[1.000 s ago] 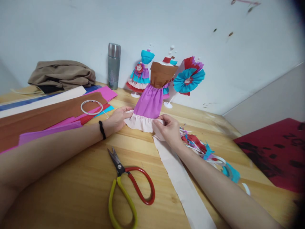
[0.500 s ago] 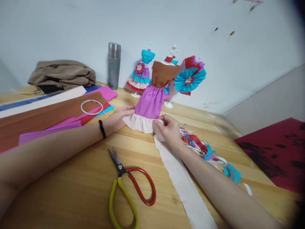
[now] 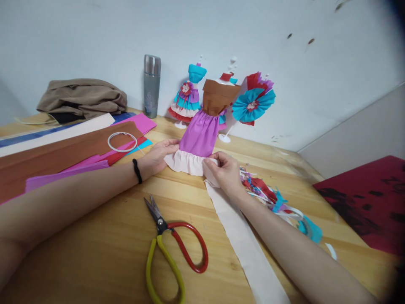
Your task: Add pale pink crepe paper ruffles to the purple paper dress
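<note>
A small dress form (image 3: 220, 99) wears a brown paper top and a gathered purple paper skirt (image 3: 200, 133). Around the skirt's hem runs a ruffled pale pink crepe paper strip (image 3: 186, 164). My right hand (image 3: 225, 171) pinches the strip at the hem's right side, thumb on top. The strip's loose length trails down the table beneath my right forearm. At the hem's left side my left hand (image 3: 162, 155) holds the skirt's edge, its fingertips partly hidden behind it. Scissors (image 3: 161, 223) with one red and one yellow handle lie in front, blades slightly apart.
Coloured paper sheets (image 3: 72, 141) with a white wire ring (image 3: 122, 142) lie at left, near a brown cloth (image 3: 84, 99). A flask (image 3: 152, 86) and smaller dressed forms (image 3: 191, 95) stand by the wall. Paper scraps (image 3: 262, 190) and a tape roll (image 3: 306, 228) lie at right.
Both hands keep their holds on the skirt and strip. The whole view has shifted very slightly; nothing else has visibly moved.
</note>
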The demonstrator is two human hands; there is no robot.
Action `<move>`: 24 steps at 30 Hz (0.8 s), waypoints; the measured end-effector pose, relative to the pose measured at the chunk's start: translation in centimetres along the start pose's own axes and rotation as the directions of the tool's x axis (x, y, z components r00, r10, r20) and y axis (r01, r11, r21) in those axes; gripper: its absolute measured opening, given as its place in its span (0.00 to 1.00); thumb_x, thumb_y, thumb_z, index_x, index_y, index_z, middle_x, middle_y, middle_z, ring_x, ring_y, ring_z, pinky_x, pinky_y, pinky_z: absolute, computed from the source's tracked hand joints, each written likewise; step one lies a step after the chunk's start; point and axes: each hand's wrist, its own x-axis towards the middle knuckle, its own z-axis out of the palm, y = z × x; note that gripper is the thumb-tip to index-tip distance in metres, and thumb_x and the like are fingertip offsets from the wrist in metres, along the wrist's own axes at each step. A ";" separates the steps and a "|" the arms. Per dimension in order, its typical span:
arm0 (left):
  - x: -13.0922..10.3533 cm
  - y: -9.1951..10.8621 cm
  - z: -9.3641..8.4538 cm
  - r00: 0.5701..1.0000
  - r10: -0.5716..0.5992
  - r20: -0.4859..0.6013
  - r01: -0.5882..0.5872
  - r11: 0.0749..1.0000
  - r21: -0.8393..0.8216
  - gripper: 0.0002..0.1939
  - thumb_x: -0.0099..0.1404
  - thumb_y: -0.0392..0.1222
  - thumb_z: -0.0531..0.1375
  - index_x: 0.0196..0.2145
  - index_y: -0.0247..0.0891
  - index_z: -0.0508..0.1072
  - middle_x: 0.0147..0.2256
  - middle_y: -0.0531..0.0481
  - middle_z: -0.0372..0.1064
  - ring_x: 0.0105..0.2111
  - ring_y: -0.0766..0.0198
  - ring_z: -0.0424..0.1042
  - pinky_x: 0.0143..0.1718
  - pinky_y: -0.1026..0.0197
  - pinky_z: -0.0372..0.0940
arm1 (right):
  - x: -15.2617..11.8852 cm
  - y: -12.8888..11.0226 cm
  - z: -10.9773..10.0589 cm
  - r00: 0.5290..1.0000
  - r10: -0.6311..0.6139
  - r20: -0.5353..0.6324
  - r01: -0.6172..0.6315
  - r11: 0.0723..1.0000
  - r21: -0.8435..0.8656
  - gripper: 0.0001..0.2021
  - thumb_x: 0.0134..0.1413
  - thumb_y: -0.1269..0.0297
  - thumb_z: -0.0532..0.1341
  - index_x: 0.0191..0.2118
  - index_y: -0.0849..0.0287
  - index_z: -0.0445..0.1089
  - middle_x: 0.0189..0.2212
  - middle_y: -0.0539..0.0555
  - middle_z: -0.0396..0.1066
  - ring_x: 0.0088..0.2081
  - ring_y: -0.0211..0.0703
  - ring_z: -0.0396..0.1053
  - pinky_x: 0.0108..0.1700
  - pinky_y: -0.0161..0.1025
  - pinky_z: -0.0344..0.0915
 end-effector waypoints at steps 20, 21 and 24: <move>-0.9 0.7 1.2 0.997 -0.013 0.075 0.011 0.999 0.031 0.27 0.52 0.35 0.71 0.51 0.34 0.72 0.46 0.41 0.76 0.50 0.51 0.74 0.54 0.50 0.65 | 0.1 0.0 -0.1 1.000 -0.009 -0.005 0.009 1.000 0.020 0.08 0.47 0.60 0.62 0.25 0.59 0.70 0.21 0.48 0.69 0.25 0.38 0.61 0.30 0.36 0.58; -0.9 0.7 1.2 0.997 -0.018 0.076 0.014 0.999 0.049 0.30 0.51 0.33 0.71 0.52 0.35 0.71 0.47 0.41 0.76 0.51 0.50 0.74 0.54 0.49 0.65 | 0.1 0.0 -0.1 1.000 -0.012 -0.005 0.012 1.000 0.021 0.08 0.47 0.60 0.62 0.25 0.59 0.70 0.21 0.48 0.68 0.25 0.38 0.61 0.30 0.36 0.58; -0.9 0.7 1.2 0.999 -0.015 0.035 0.012 0.997 0.075 0.34 0.49 0.31 0.71 0.54 0.36 0.70 0.47 0.40 0.76 0.51 0.47 0.74 0.54 0.46 0.65 | 0.1 0.1 -0.1 1.000 -0.020 -0.003 0.020 1.000 0.023 0.08 0.48 0.60 0.62 0.25 0.58 0.69 0.21 0.48 0.68 0.25 0.38 0.61 0.30 0.36 0.58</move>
